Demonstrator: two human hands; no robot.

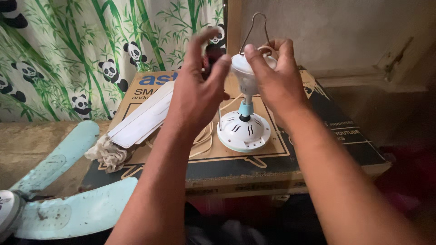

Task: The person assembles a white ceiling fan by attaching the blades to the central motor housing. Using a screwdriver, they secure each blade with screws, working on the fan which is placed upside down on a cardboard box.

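From the head view, your right hand (272, 77) wraps the white cup (245, 68) at the top of the fan stem, thumb pressed on its rim and fingers (286, 47) curled behind it, just under the wire hook (259, 27). Your left hand (200, 90) hovers just left of the cup with fingers spread; something dark sits behind them, but you cannot tell whether they pinch it.

The motor (244, 131) stands upright below the cup on the box (272, 159), joined to it by a pale blue collar (245, 109). As it looks, the stem and top cup are on and no blades are fitted to the motor: a white blade (141, 120) lies left of the motor on the box, beside a rag (106, 152).

The motor sits well inside the box's front edge. Cord loops (206, 136) lie just left of it. Right of the motor the box is bare. Farther left, off the box, lie blue blades (77, 213); the curtain (91, 45) hangs behind.
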